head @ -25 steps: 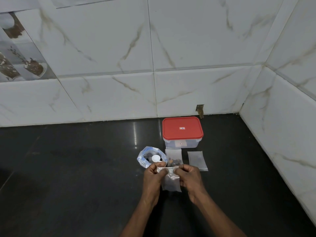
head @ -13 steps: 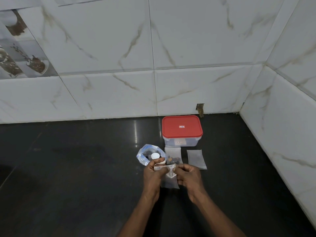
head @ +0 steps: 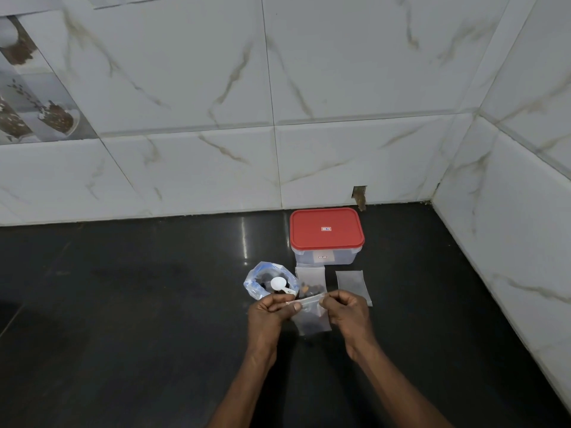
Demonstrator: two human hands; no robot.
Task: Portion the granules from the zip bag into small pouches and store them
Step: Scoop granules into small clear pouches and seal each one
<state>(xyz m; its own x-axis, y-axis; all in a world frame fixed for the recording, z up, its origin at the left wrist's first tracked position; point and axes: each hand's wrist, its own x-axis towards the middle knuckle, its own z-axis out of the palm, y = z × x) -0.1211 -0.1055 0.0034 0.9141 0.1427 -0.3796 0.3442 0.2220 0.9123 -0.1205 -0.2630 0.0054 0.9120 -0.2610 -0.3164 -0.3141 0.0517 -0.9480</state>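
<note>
Two hands: the left hand [head: 270, 308] and the right hand [head: 346, 310] are both closed in a pinch on the top strip of one pouch [head: 312, 319], above the bench [head: 139, 304].
Pouch: it hangs between the hands, clear, with dark granules in the lower part; I judge the hands are pressing its seal shut.
Zip bag: the zip bag [head: 262, 281] stands open just behind the left hand, with a white scoop [head: 279, 284] resting in its mouth.
Other pouches: one filled pouch [head: 310, 278] lies flat behind the hands and touches the box; one pouch that looks empty [head: 352, 284] lies beside it to the right.
Box: the box [head: 326, 234] with a red lid is closed, near the back wall.
Risk 1: if the seal is only partly pressed, granules may fall out when the pouch is laid down or put in the box.
Risk 2: the left hand is very near the open zip bag; a push could tip it and spill the granules and the scoop.
Risk 3: dark granules on this dark surface would be hard to see and collect.
Surface: black, glossy stone bench, with reflections of light.
Room: a corner with white marble-pattern tiles [head: 340, 88] at the back and right; a picture tile at far left; a small hole in the wall behind the box.
</note>
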